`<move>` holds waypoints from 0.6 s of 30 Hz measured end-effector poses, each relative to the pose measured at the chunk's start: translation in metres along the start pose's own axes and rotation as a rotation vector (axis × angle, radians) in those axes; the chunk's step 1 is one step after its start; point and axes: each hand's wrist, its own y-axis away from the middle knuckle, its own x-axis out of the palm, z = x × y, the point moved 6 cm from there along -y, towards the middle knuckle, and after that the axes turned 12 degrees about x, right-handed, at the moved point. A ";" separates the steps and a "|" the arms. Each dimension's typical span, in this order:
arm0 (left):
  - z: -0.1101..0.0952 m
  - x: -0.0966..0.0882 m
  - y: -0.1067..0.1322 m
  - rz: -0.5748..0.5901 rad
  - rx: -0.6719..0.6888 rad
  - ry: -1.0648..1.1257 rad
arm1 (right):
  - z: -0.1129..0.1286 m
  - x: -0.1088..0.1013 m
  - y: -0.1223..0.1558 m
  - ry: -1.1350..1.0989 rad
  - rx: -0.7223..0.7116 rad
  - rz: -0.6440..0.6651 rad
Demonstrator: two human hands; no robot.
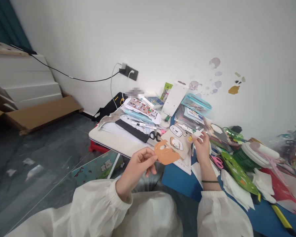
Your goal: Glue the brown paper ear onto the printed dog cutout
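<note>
My left hand (140, 163) pinches an orange paper cutout (165, 153) by its left edge, holding it up above my lap. My right hand (201, 144) is closed around a small white glue tube (197, 133), its tip pointing up and left near a beige card (179, 141) with printed cartoon stickers. The card lies on the table just behind the cutout. Both arms wear white sleeves, and a dark band sits on my right wrist.
A low white table (113, 138) holds black scissors (155, 135), sticker sheets, pens and a teal box (196, 104). Pink scissors (217, 161), green paper shapes, white scraps and a yellow pen (282, 220) lie on blue paper at right. Cardboard and cables sit at the left wall.
</note>
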 end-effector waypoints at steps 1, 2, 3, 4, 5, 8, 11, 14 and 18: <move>0.002 0.000 0.000 0.010 -0.007 -0.003 | -0.002 0.000 -0.001 0.020 -0.002 0.008; 0.003 0.001 0.000 0.023 -0.014 -0.005 | -0.003 0.001 -0.002 0.035 -0.005 0.015; 0.005 0.002 0.000 0.039 -0.021 -0.008 | -0.004 0.000 -0.002 0.046 -0.006 0.019; 0.006 0.003 0.000 0.058 -0.028 -0.009 | -0.004 0.000 -0.002 0.054 -0.006 0.023; 0.007 0.005 0.000 0.077 -0.032 -0.010 | -0.005 0.000 -0.002 0.059 -0.005 0.027; 0.007 0.010 0.001 0.133 -0.032 -0.015 | -0.006 0.002 -0.001 0.072 0.010 0.050; 0.004 0.015 0.001 0.168 -0.004 -0.026 | -0.007 0.007 0.001 0.082 0.025 0.086; -0.001 0.017 0.002 0.180 0.038 -0.050 | -0.004 0.009 0.004 0.090 0.032 0.101; -0.005 0.015 0.002 0.186 0.096 -0.094 | 0.007 -0.010 0.020 0.092 0.024 0.038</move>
